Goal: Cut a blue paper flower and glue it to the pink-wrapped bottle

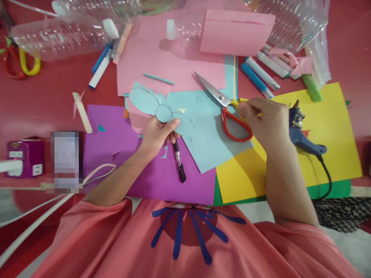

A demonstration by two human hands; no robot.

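Note:
My left hand [158, 133] pinches a light blue paper cutout [150, 102] with pencilled petal and circle outlines, holding it above the purple sheet [121, 154]. My right hand [265, 121] is closed on the handles of the red-and-yellow scissors [228, 112], whose shut blades lie pointing up-left over a light blue sheet [207, 143]. A black pen [179, 160] lies just below my left hand on the purple sheet.
A blue glue gun [304, 135] with its cord rests on the yellow sheet [333, 127]. Pink paper [162, 58], markers [261, 73], clear plastic bottles [63, 34], another pair of scissors [20, 63] and a purple power strip [24, 158] lie on the red table.

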